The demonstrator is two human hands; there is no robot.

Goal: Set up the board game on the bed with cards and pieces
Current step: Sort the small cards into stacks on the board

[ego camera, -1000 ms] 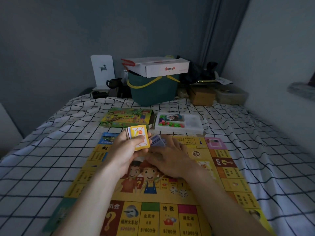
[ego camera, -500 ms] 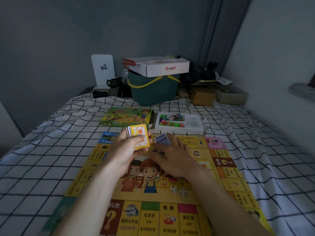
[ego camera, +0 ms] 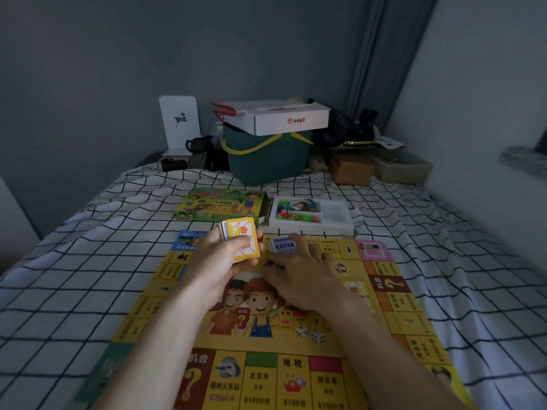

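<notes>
Head view: left hand [ego camera: 220, 261] grips the card stack [ego camera: 242, 238]; right hand [ego camera: 299, 276] pinches one purple card [ego camera: 283, 244] (lay flat near the board's [ego camera: 408, 321] far edge).

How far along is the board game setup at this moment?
Done: the board lies unfolded on the bed. In hand: the left hand holds a card stack; the right hand holds a purple-backed card low over the board. Left: the coloured pieces sit in the tray.
</notes>
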